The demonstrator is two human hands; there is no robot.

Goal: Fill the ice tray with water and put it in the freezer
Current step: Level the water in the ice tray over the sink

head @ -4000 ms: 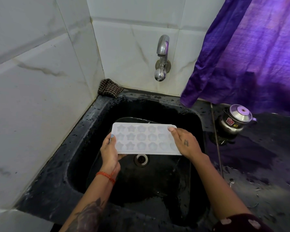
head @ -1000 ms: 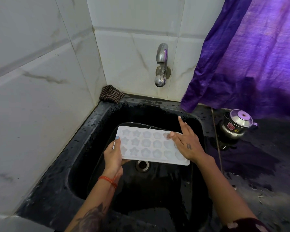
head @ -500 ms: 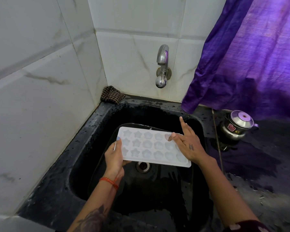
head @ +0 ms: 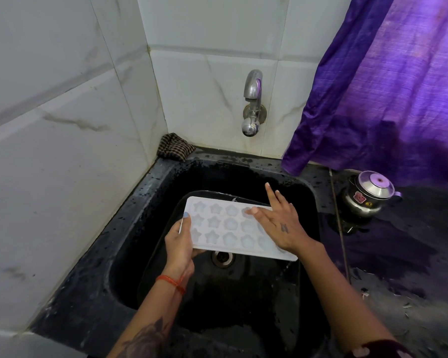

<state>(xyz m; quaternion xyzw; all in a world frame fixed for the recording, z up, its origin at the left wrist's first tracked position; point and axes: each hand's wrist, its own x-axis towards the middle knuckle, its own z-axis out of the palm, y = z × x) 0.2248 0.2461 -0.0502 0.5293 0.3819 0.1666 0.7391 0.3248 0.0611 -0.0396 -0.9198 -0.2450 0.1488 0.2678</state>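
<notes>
- The left hand (head: 179, 241) is pinching the ice tray's (head: 230, 228) left edge, mid-frame over the black sink (head: 145, 202)
- The right hand (head: 279, 223) is lying flat on it, fingers (head: 254, 210) spread

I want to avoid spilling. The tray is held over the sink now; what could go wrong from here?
1. The ice tray tilts down to the right, and a thin stream already seems to run off its right corner, so cells may lose water.
2. Only the left hand grips it, at one end; the right hand lies flat on top with straight fingers. The tray could tip.
3. The counter looks wet, so setting it there may let it slide.
</notes>
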